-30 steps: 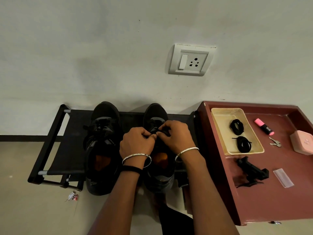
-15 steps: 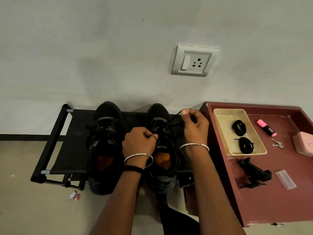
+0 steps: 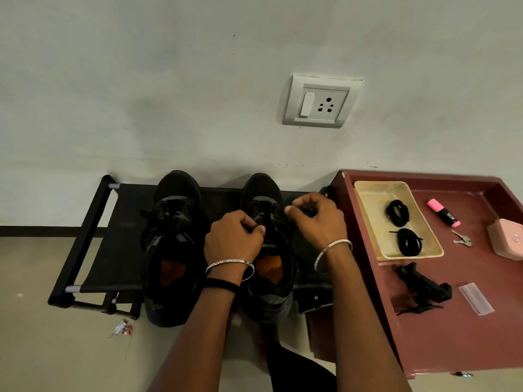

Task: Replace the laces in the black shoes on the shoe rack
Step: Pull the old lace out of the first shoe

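Two black shoes stand side by side on a low black shoe rack (image 3: 93, 230) against the wall. The left shoe (image 3: 172, 244) is still laced. My left hand (image 3: 233, 236) rests on the right shoe (image 3: 267, 267) and pinches its tongue and lace area. My right hand (image 3: 317, 219) is closed on a black lace end just right of that shoe's eyelets. Two coiled black laces (image 3: 397, 212) (image 3: 409, 242) lie in a beige tray (image 3: 370, 193) on the red table.
A dark red table (image 3: 464, 335) stands right of the rack. On it lie a pink highlighter (image 3: 443, 212), keys (image 3: 462, 239), a pink box (image 3: 508, 239), a black clamp-like holder (image 3: 421, 287) and a clear plastic strip (image 3: 476, 298). A wall socket (image 3: 319, 101) is above. Litter (image 3: 121, 331) lies on the floor.
My right hand pulled a lace up and out to the right half a second ago, then came back down closer to the right shoe. My left hand stayed on the shoe.
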